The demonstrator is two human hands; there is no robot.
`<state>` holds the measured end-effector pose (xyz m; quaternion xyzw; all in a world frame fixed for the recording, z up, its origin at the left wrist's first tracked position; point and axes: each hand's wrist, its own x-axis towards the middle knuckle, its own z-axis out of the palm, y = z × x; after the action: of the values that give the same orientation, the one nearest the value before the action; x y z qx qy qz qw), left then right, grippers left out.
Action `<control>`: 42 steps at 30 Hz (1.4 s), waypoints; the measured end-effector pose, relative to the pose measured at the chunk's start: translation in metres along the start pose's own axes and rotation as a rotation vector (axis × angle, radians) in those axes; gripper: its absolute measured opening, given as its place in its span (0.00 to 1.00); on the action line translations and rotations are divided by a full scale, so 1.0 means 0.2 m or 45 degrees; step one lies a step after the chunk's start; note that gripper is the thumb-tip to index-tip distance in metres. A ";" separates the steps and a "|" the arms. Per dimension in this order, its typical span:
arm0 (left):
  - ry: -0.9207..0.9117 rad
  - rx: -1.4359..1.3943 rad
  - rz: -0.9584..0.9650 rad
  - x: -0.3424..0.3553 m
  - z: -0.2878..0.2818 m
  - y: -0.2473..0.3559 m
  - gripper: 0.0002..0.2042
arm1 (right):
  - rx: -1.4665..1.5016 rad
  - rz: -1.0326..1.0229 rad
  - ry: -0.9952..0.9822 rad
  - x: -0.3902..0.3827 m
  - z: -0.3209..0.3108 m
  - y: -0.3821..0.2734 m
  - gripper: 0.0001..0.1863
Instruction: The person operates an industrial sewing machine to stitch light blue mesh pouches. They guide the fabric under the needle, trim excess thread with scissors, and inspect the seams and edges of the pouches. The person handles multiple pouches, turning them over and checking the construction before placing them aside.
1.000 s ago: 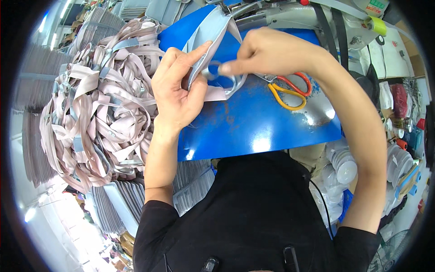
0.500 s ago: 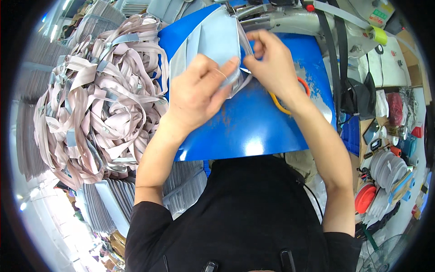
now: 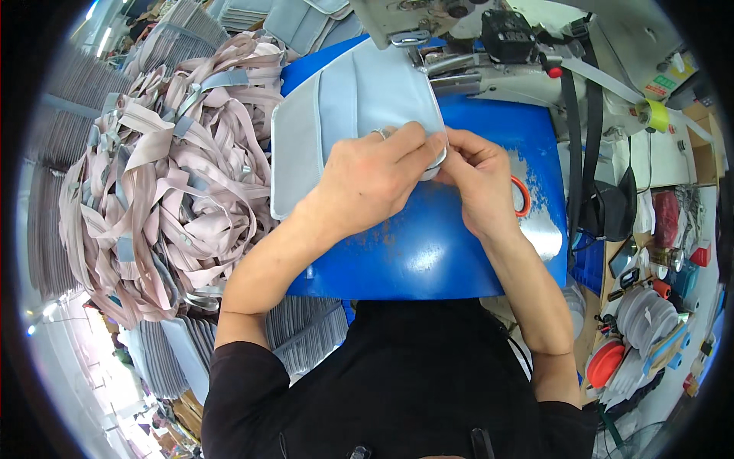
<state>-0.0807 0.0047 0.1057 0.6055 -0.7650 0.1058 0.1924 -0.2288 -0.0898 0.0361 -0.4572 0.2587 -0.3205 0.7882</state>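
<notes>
A light blue-grey fabric panel with a layered, pocket-like flap lies on the blue work surface. Its far corner reaches under the needle area of a sewing machine. My left hand rests over the panel's near right part, fingers bent and pinching its edge; a ring sits on one finger. Close beside it, my right hand grips the same edge between thumb and curled fingers. The fingertips hide the exact spot held. Behind my right wrist shows the orange-red handle of what look like scissors.
To the left rises a big tangled heap of pinkish zipper tape. Bundled stacks of grey panels stand below and behind it. Black straps hang at the right, near a shelf with white discs and small tools.
The panel has swung flatter and wider, its left part now spread toward the zipper heap. My left hand has moved right, close to my right hand at the edge. The view has shifted slightly.
</notes>
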 end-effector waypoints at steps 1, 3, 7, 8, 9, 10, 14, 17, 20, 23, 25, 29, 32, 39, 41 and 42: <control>0.008 -0.007 -0.012 0.02 0.00 -0.03 0.21 | 0.015 0.003 -0.002 0.03 0.01 0.00 0.11; 0.004 -0.015 -0.024 0.06 0.01 -0.08 0.20 | 0.046 -0.007 -0.009 0.09 0.02 -0.01 0.12; -0.014 0.009 -0.035 0.13 0.01 -0.19 0.19 | 0.128 0.040 0.058 0.17 0.09 -0.06 0.11; -0.011 0.022 -0.042 0.14 0.01 -0.22 0.19 | 0.148 0.027 0.081 0.20 0.10 -0.06 0.11; -0.004 0.015 -0.056 0.16 0.02 -0.24 0.20 | 0.167 0.012 0.109 0.22 0.10 -0.06 0.11; 0.002 0.008 -0.070 0.18 0.02 -0.25 0.20 | 0.184 -0.003 0.138 0.24 0.10 -0.05 0.11; 0.078 0.097 -0.092 0.15 -0.02 -0.26 0.24 | 0.169 -0.024 0.257 0.27 0.14 -0.04 0.11; -0.047 0.266 -0.173 0.07 -0.08 -0.29 0.33 | 0.130 -0.072 0.355 0.28 0.17 -0.06 0.10; -0.135 0.254 -0.253 0.00 -0.09 -0.30 0.33 | 0.177 -0.101 0.388 0.27 0.21 -0.05 0.10; -0.172 0.259 -0.182 0.01 -0.13 -0.28 0.31 | 0.204 -0.178 0.468 0.28 0.26 0.00 0.12; -0.136 0.227 -0.047 0.04 -0.13 -0.28 0.29 | 0.032 -0.232 0.553 0.29 0.31 0.07 0.14; -0.264 0.215 0.082 0.11 -0.27 -0.32 0.27 | -0.105 -0.163 0.344 0.27 0.20 0.05 0.15; -0.366 0.265 0.249 0.19 -0.31 -0.34 0.27 | -0.136 0.048 0.178 0.20 0.12 -0.13 0.17; -0.444 0.316 0.236 0.26 -0.33 -0.30 0.21 | -0.042 0.261 0.144 0.22 0.11 -0.14 0.17; -0.444 0.362 0.236 0.28 -0.31 -0.29 0.20 | -0.014 0.246 0.165 0.25 0.11 -0.13 0.16; -0.453 0.392 0.233 0.29 -0.29 -0.30 0.20 | 0.002 0.239 0.184 0.26 0.11 -0.13 0.16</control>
<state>-0.0248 -0.0378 0.1777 0.5650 -0.8133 0.1298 -0.0501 -0.1860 -0.1255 0.0634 -0.4060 0.3561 -0.2775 0.7946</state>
